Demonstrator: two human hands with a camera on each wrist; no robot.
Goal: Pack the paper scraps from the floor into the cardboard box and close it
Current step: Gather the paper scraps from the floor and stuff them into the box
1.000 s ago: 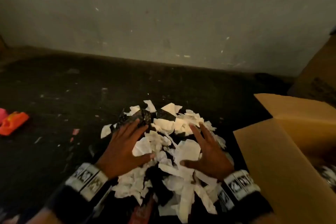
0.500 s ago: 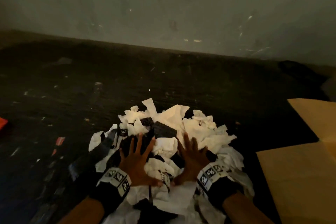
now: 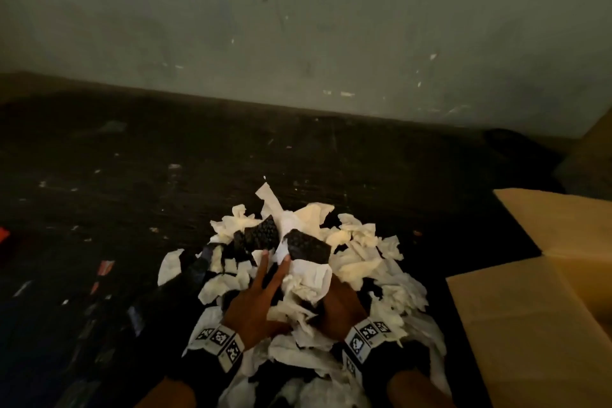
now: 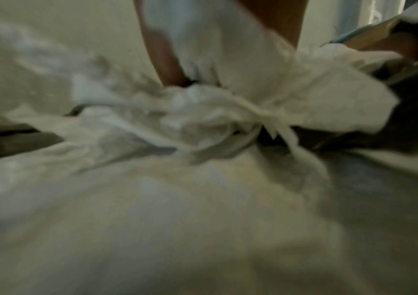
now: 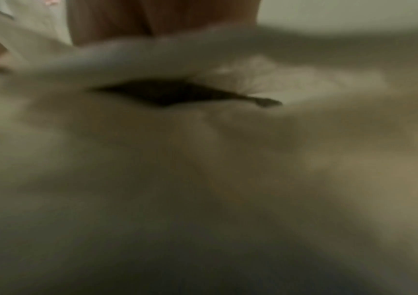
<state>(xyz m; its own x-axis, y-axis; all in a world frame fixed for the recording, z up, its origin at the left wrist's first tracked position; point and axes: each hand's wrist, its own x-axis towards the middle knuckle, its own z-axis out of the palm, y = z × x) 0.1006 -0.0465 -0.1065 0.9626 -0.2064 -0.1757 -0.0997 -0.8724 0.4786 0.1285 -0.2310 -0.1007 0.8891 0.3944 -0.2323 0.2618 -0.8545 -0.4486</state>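
A heap of white and black paper scraps [image 3: 357, 262] lies on the dark floor in the middle of the head view. My left hand [image 3: 265, 278] rests on its near side with straight fingers pointing into the heap. My right hand [image 3: 341, 305] is close beside it, fingertips pushed under white scraps and hidden. The open cardboard box [image 3: 530, 325] stands to the right, flaps spread. In the left wrist view crumpled scraps [image 4: 227, 111] fill the frame below my fingers [image 4: 165, 59]. The right wrist view is blurred paper [image 5: 202, 139] under straight fingers [image 5: 127, 18].
A grey wall [image 3: 298, 26] closes the floor off behind the heap. Small loose bits [image 3: 106, 267] are scattered on the floor to the left. An orange thing [image 3: 3, 235] shows at the left edge. Another brown box [image 3: 599, 149] stands at the far right.
Both hands have drawn closer together and pushed deeper into the heap. The right fingers have slid under the scraps, and the heap is bunched up higher.
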